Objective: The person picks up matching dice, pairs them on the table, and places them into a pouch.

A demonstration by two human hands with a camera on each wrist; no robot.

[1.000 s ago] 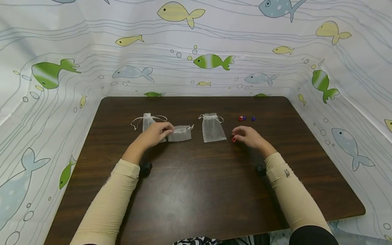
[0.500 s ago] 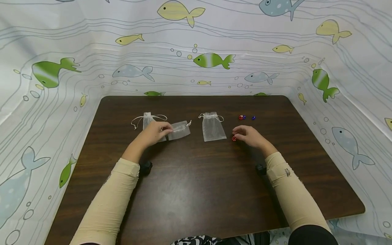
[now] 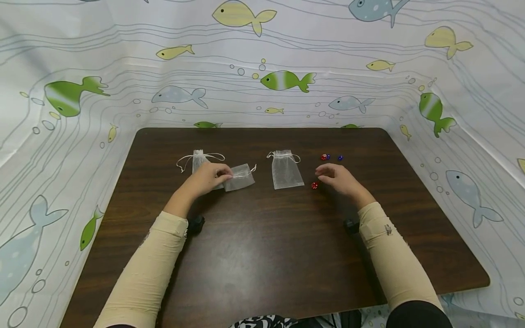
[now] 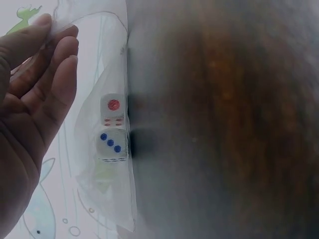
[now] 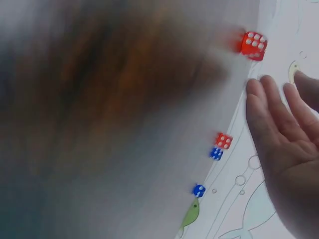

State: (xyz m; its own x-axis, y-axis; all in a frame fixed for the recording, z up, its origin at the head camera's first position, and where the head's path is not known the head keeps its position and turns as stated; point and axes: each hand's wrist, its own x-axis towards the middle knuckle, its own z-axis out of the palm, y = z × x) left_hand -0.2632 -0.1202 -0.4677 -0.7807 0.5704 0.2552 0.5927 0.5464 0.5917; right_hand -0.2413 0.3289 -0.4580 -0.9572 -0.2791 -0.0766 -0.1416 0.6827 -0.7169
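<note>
Fingers (image 5: 258, 112) of my right hand (image 3: 339, 181) are loosely bent and hold nothing; the red die (image 3: 314, 185) sits on the table (image 3: 262, 255) just beside their tips, toward the near edge and slightly left. It is a cube, so I judge there is no long axis to line up with. My right hand is far nearer to it than my left hand (image 3: 207, 179), whose thumb and forefinger pinch a mesh bag (image 3: 239, 178) toward the left edge. Nothing stands between my right fingertips and the die. The middle bag (image 3: 285, 171) lies flat just left of it, long axis running far edge to near. Toward the far edge sit another red die (image 5: 224, 141) and a blue die (image 5: 216, 154), close together, with a lone blue die (image 5: 199, 190) to their right. Two white dice (image 4: 112, 144) show near the pinched mesh; whether inside, I cannot tell.
</note>
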